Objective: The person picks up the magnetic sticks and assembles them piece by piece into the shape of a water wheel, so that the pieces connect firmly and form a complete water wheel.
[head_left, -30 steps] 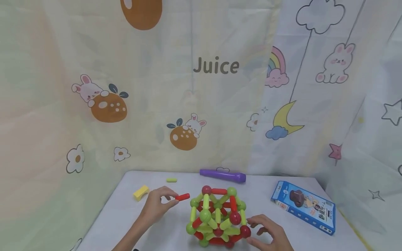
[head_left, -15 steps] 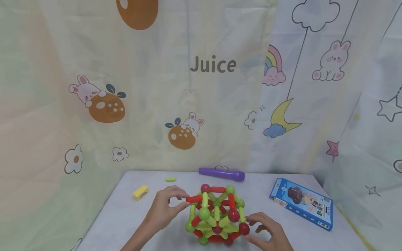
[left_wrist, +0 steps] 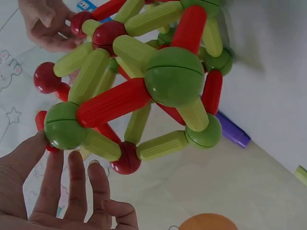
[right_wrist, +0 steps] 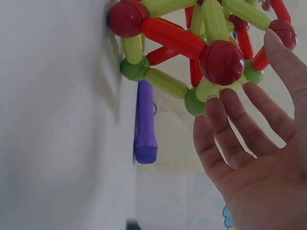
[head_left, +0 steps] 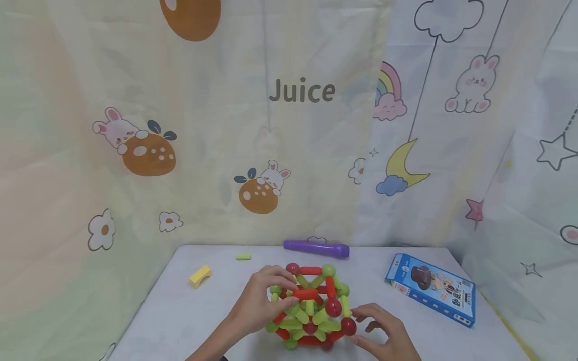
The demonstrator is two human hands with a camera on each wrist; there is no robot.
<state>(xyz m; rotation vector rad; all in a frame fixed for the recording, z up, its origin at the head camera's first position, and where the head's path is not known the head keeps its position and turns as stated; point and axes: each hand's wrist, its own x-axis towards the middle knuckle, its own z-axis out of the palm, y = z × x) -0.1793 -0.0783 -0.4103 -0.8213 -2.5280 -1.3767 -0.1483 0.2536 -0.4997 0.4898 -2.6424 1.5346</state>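
Note:
My left hand [head_left: 266,296] pinches a short red magnetic rod [head_left: 306,294] between thumb and fingertips, in front of the upper part of the ball-and-rod structure [left_wrist: 175,76]. In the left wrist view the rod is mostly hidden behind a green ball [left_wrist: 66,125] close to the fingertips; whether they touch I cannot tell. The structure is built of red and light green magnetic rods with red and green balls, and stands on the table. My right hand [head_left: 386,333] holds its right side, thumb and fingers about a red corner ball [head_left: 348,327]. In the right wrist view its fingertips [right_wrist: 228,96] rest against the structure.
On the white table [head_left: 180,321] lie a yellow arch block [head_left: 200,276] and a loose light green rod [head_left: 243,256] at the left. Behind the structure lies a purple microphone-shaped stick [head_left: 316,248]. A blue box [head_left: 431,288] is at the right. Printed curtains [head_left: 203,150] enclose the table.
My left hand has carried the red rod rightward from beside the structure to its upper front. The right hand stays at the structure's right side. The head view has shifted slightly.

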